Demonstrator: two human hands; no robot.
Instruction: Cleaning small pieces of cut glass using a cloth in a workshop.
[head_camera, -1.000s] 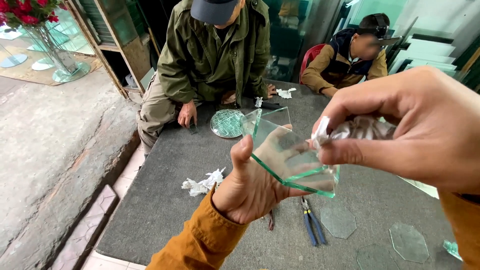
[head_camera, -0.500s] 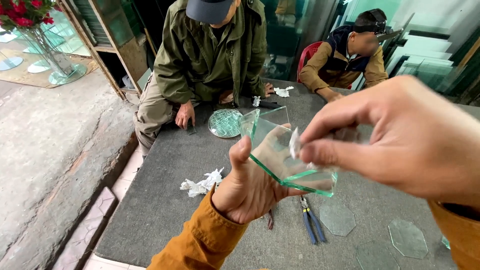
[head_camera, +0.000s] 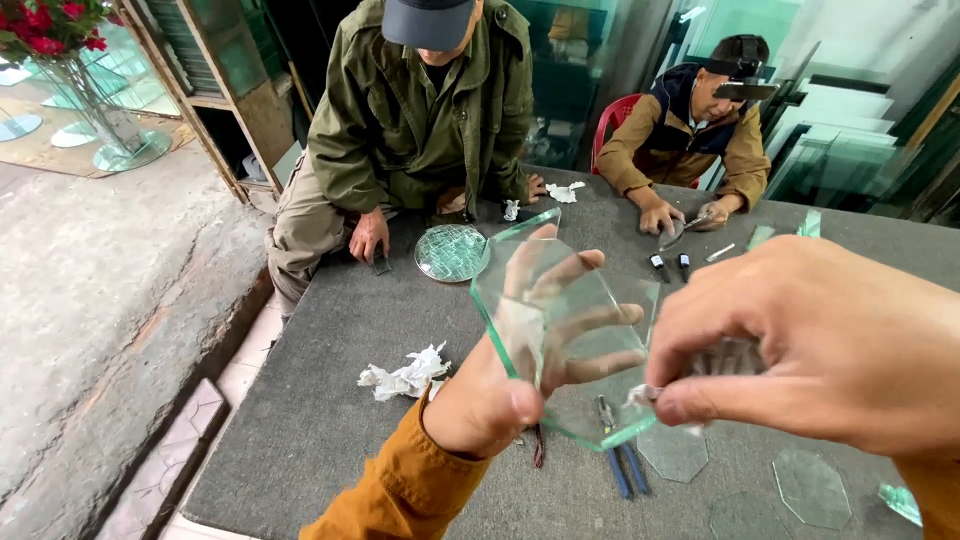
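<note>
Glass pane up in both hands, being wiped over the grey table.

The left hand (head_camera: 520, 370) props the octagonal glass pane (head_camera: 560, 320) from behind, fingers spread flat against it, thumb hooked over the near edge. The right hand (head_camera: 830, 340) pinches a scrap of white tissue (head_camera: 650, 395) against the pane's lower right corner. Best, I'd judge, to keep skin off those green-tinted cut edges and rub lightly, holding the pane above the table (head_camera: 330, 400) near the blue-handled pliers (head_camera: 620, 465) and crumpled paper (head_camera: 405, 375).
</note>
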